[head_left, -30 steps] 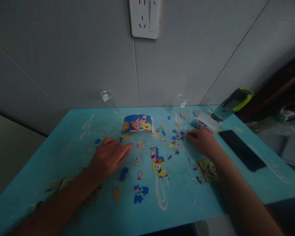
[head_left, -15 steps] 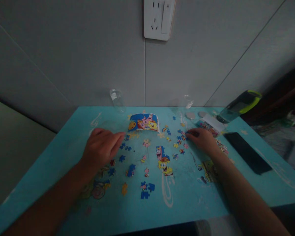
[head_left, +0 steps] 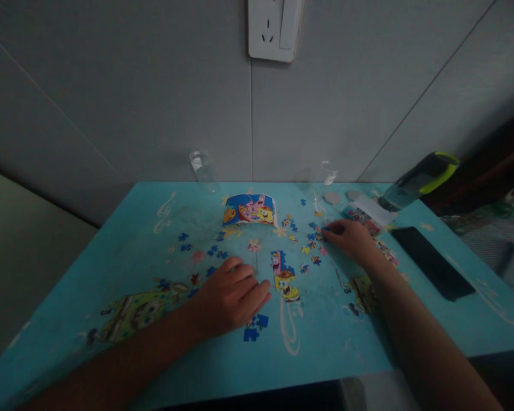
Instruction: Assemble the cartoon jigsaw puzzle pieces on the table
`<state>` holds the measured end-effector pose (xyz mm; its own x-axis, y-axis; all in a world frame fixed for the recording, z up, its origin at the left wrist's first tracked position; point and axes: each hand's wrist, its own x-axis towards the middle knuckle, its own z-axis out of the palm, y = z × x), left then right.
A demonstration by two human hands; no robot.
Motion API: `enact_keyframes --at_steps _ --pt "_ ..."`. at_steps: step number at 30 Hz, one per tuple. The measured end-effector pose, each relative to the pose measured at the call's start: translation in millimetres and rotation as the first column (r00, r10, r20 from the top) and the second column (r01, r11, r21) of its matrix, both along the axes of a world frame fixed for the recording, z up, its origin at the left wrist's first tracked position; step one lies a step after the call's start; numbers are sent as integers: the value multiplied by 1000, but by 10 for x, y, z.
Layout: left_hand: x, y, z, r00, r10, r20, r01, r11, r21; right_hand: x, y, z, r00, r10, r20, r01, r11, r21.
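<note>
Puzzle barely begun: only short joined strip [head_left: 284, 277] assembled on worktop [head_left: 334, 342], most pieces [head_left: 309, 246] lay loose (scattered near right hand [head_left: 348, 238]); left hand [head_left: 233, 295] flat, fingers open, beside strip; right fingers curled over pieces, grip unclear.

The desk [head_left: 325, 342] is covered with a smooth printed turquoise film, dull in sheen and scuffed pale in places. The puzzle pieces [head_left: 310, 240] appear to be cut from thin printed card. The phone [head_left: 432, 262] is faced in glossy black, and the socket plate [head_left: 270, 28] is moulded in smooth white plastic.
</note>
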<state>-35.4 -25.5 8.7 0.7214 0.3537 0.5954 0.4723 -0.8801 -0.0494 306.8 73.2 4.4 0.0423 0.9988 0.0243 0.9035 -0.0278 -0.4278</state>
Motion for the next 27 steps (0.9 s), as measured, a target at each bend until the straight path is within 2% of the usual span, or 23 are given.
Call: enact_keyframes --at_steps 9,12,16,20,24,27 --pt "-21 15 -21 1000 17 -3 -17 999 -39 86 -17 28 993 50 -108 -51 999 -8" --pt "-13 8 -51 1000 8 -4 -9 999 -49 106 -33 43 974 80 -213 -81 997 5" --pt "-3 7 -81 1000 18 -18 -19 998 -68 53 -126 150 883 143 -447 -141 989 37" --pt "6 10 -85 1000 22 -17 -24 997 -80 -104 -258 278 774 172 -609 -239 970 -30" --pt "45 32 -113 999 32 -38 -37 991 -127 -250 -339 293 716 156 -680 -275 959 -69" --pt "94 72 -122 997 18 -76 -34 974 -224 -347 -392 261 697 139 -704 -296 949 -106"
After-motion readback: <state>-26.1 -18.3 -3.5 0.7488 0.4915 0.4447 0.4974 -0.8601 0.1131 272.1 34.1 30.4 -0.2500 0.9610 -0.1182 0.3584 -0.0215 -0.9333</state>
